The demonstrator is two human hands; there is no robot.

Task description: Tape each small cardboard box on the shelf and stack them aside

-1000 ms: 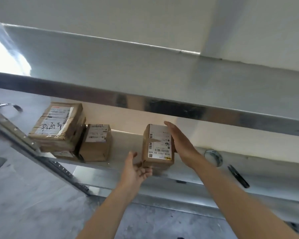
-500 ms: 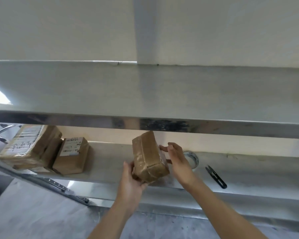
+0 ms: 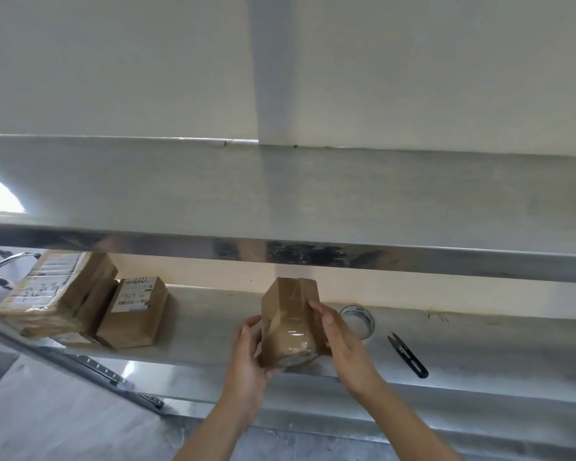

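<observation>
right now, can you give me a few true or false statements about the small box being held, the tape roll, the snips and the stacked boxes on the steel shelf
1. Both hands hold the small brown cardboard box: the left hand at its lower left, the right hand on its right side. True.
2. The roll of clear tape sits on top of the upper shelf. False: it lies on the lower steel shelf, just right of the held box.
3. The black snips lie on the shelf to the right of the tape roll. True.
4. The right hand grips the snips. False: nothing touches them.
5. The stacked brown boxes sit at the right end of the shelf. False: they are at the left.
</observation>
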